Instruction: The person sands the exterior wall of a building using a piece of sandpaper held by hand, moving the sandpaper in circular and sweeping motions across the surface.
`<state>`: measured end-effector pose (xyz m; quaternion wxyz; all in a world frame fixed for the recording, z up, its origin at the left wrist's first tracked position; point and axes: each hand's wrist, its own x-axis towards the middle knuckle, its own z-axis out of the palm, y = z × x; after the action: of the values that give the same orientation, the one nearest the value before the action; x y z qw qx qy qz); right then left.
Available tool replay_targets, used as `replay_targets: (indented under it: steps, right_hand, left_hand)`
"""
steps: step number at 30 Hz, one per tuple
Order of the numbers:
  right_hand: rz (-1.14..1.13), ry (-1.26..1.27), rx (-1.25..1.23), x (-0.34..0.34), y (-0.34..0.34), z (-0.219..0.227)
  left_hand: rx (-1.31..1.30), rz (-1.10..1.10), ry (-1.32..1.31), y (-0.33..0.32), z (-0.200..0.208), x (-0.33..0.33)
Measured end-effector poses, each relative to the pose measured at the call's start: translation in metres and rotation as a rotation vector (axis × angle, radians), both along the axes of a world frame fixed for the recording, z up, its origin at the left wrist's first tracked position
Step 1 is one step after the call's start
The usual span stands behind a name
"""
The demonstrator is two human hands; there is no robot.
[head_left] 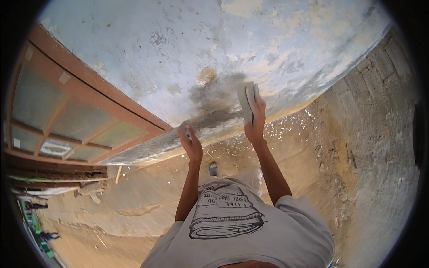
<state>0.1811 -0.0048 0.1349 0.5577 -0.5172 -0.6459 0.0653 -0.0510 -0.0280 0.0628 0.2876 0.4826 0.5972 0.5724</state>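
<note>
The light-grey fabric T-shirt (178,250) carries dark printed lettering above a line drawing of a folded stack. The grey-green, flat, rectangular pad (244,100) is located in the right hand (256,114), against the pale-blue, peeling painted wall (170,58). Right hand: fingers extended along the pad, gripping it. Left hand (192,142): fingers partly curled, near the wall's dark lower band, left of the pad; whether it holds anything cannot be determined.

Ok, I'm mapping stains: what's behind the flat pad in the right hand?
Pale-blue wall shows beside the pad, with a dark patch to its left; the surface directly behind is covered.
</note>
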Motion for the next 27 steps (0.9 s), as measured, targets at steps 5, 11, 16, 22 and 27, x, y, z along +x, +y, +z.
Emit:
replay_targets:
  steps: [5, 11, 16, 22, 27]
  right_hand:
    - [-0.189, -0.08, 0.135, -0.037, 0.054, 0.008]
    - [-0.242, -0.176, 0.229, -0.054, 0.073, 0.005]
    - [-0.241, -0.201, 0.199, -0.048, 0.08, 0.01]
    - [-0.234, -0.208, 0.201, -0.046, 0.078, 0.025]
    - [-0.264, -0.236, 0.163, -0.041, 0.072, 0.006]
  left_hand:
    - [0.306, 0.142, 0.376, 0.036, 0.043, -0.012]
    - [0.274, 0.102, 0.481, 0.071, 0.044, -0.003]
    - [0.201, 0.013, 0.499, 0.097, 0.002, -0.013]
    - [0.346, 0.084, 0.694, 0.116, -0.032, -0.017]
    - [0.374, 0.122, 0.757, 0.12, -0.043, -0.018]
